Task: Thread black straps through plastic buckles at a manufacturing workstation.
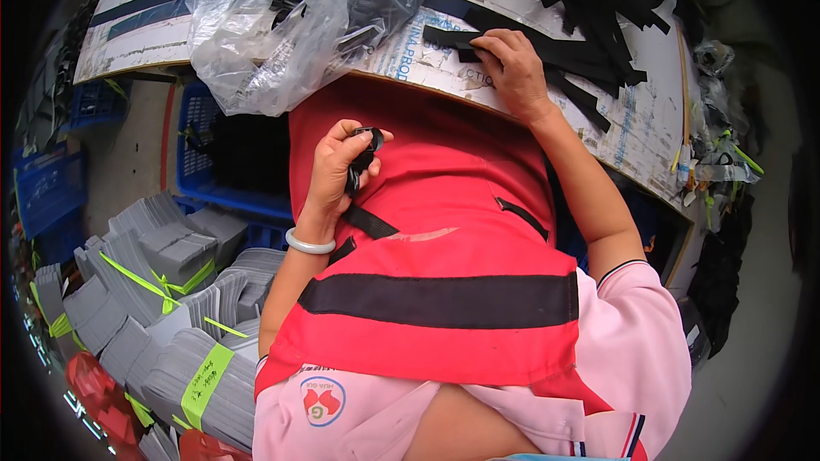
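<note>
The left hand's (pixel 337 162) grip clamps a glossy black piece (pixel 365 158), roughly near-to-far, over the red apron (pixel 436 162), while the right hand (pixel 514 77), closure unclear, touches a left-pointing black strap (pixel 446 37) on the bench (pixel 653 124) beside blue lettering (pixel 412 51).

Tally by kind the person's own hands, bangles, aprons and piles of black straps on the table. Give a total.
Hands: 2, left hand and right hand
White bangle: 1
Red apron: 1
Black strap pile: 1, individual straps overlapping too much to count
Total: 5
</note>
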{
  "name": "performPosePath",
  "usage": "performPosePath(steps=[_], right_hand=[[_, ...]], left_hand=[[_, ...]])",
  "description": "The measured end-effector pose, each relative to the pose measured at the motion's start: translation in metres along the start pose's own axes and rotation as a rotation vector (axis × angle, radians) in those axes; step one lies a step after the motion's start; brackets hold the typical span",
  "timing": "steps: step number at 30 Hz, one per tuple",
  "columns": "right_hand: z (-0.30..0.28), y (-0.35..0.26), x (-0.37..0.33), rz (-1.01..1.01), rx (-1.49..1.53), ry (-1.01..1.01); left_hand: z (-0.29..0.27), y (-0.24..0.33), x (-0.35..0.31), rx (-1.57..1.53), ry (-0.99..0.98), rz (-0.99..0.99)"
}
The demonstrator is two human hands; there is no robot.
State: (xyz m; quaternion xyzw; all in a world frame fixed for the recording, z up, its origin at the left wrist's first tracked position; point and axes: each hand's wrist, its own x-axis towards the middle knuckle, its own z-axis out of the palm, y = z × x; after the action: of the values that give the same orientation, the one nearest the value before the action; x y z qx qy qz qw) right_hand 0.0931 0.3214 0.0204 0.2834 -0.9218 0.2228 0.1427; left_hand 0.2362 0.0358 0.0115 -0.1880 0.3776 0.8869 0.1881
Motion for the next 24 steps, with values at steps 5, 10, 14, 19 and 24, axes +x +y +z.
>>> performPosePath(steps=[5, 10, 14, 19, 24], right_hand=[[-0.031, -0.037, 0.022, -0.072, 0.025, 0.076], [-0.052, -0.131, 0.015, 0.2, 0.685, -0.454], [-0.016, -0.129, -0.006, 0.554, 0.938, -0.779], [-0.008, -0.126, -0.008, 0.729, 1.02, -0.896], [-0.001, -0.129, -0.011, 0.767, 1.078, -0.794]], left_hand=[[0.007, -0.006, -0.001, 0.076, 0.041, 0.056], [0.015, -0.008, -0.006, 0.294, 0.115, 0.141], [0.02, -0.007, -0.006, 0.869, 0.116, 0.567], [0.019, 0.0, -0.007, 1.054, 0.08, 0.719], [0.02, 0.002, -0.005, 1.111, 0.077, 0.729]])
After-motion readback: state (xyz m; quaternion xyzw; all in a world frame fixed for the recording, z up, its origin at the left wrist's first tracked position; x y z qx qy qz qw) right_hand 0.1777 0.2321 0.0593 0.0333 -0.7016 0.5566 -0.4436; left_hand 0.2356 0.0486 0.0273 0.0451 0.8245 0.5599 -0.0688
